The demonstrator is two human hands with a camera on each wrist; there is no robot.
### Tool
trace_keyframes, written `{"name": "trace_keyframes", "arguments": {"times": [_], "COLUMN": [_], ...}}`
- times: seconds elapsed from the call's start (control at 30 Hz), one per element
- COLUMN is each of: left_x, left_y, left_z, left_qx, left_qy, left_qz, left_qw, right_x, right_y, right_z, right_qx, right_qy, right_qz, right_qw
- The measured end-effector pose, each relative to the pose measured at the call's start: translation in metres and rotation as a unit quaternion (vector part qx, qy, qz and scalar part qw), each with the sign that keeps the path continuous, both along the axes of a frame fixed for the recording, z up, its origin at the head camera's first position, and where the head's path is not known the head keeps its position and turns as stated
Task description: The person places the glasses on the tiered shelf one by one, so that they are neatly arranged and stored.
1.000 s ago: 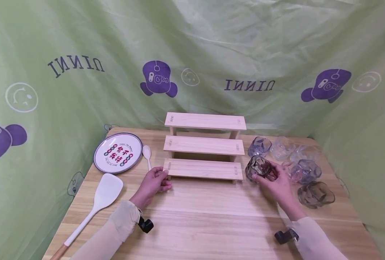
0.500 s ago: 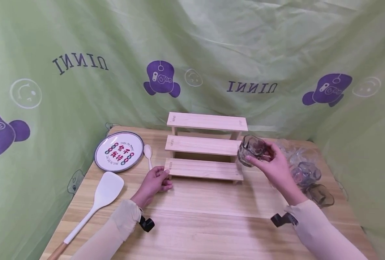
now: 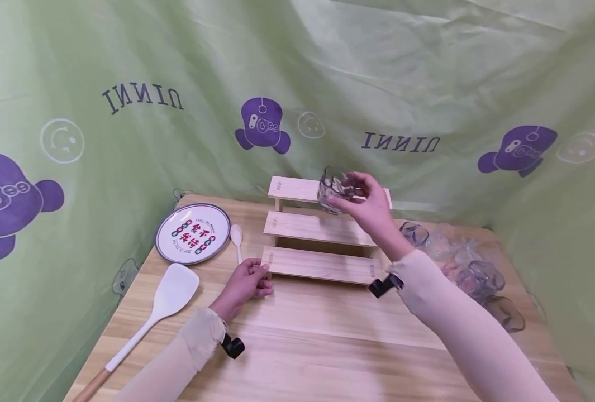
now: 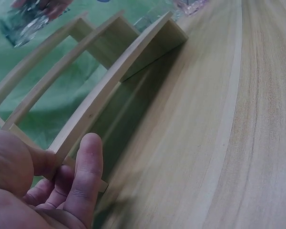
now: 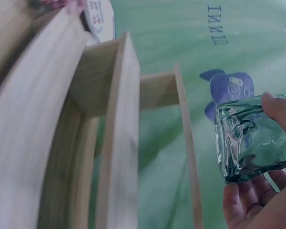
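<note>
My right hand (image 3: 370, 204) holds a dark tinted drinking glass (image 3: 335, 190) in the air, in front of the top tier of a three-tier wooden shelf (image 3: 322, 267). In the right wrist view the glass (image 5: 250, 138) sits between thumb and fingers, apart from the shelf boards. My left hand (image 3: 244, 282) grips the left end of the lowest tier. The left wrist view shows the thumb on top of that board (image 4: 109, 78) and curled fingers beneath it, with the index finger (image 4: 88, 162) extended alongside.
Several clear and tinted glasses (image 3: 480, 279) cluster on the table's right side. To the left lie a printed plate (image 3: 193, 233), a small white spoon (image 3: 236, 237) and a white spatula (image 3: 174, 290) with a wooden handle. A green curtain (image 3: 327, 72) hangs behind the wooden table (image 3: 307, 346).
My right hand has lifted the dark glass from the table at the shelf's right and carried it up and left to the top tier. The left hand keeps its grip on the shelf.
</note>
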State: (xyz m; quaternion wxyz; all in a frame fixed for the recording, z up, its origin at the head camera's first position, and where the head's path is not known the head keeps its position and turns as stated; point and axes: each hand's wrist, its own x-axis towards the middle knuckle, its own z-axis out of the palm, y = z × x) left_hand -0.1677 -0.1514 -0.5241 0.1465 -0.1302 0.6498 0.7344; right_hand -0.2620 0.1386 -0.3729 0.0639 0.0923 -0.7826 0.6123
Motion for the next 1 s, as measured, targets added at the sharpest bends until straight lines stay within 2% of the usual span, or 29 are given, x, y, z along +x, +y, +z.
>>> {"name": "trace_keyframes", "arguments": {"times": [0.17, 0.43, 0.63, 1.0], "left_x": [0.001, 0.001, -0.001, -0.001], "left_y": [0.001, 0.006, 0.005, -0.001], "left_z": [-0.002, -0.002, -0.002, -0.001], "left_qx": [-0.002, -0.008, -0.006, -0.004], "left_qy": [-0.003, -0.004, -0.005, -0.001], "left_qz": [-0.006, -0.011, -0.008, -0.004], "left_qw": [1.0000, 0.9999, 0.9999, 1.0000], "right_x": [-0.022, -0.045, -0.051, -0.055], "right_y": [-0.035, -0.076, -0.089, -0.096], "right_z": [0.002, 0.005, 0.007, 0.007], "right_qx": [-0.003, 0.029, 0.038, 0.041], "right_qy": [-0.012, -0.030, -0.031, -0.035], "right_qz": [0.015, 0.006, 0.005, 0.019], "right_qw": [0.9998, 0.9991, 0.9988, 0.9984]}}
